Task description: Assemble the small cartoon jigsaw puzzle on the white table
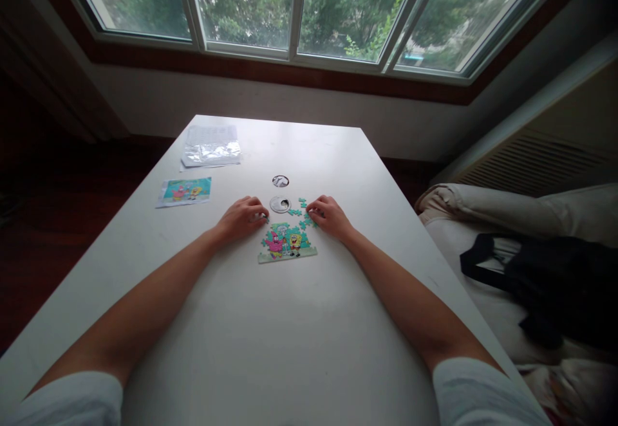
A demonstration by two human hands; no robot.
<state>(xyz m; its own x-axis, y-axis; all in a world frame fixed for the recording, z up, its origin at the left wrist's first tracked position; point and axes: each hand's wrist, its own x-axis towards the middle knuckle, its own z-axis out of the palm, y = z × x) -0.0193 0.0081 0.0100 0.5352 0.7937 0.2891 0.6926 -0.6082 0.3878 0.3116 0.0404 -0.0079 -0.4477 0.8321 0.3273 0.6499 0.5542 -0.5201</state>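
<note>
A partly assembled jigsaw puzzle [284, 246] with a pink and a yellow cartoon figure lies on the table in front of me. Its lower edge is straight, its upper edge ragged. To its upper left, my left hand [243, 215] is closed in a pinch, with a bit of a small teal puzzle piece [267, 220] showing at the fingertips. My right hand [329, 216] rests at the upper right, fingers bent together over a puzzle piece that they mostly hide. Loose teal puzzle pieces [295, 212] lie between the hands and under the right fingertips.
On the white table [270, 349], a round cable-hole cover [280, 204] sits beyond the puzzle, with a round hole [280, 181] behind it. A picture sheet [186, 191] and a clear plastic bag [212, 146] with papers lie left. A sofa [463, 233] with dark clothing stands right.
</note>
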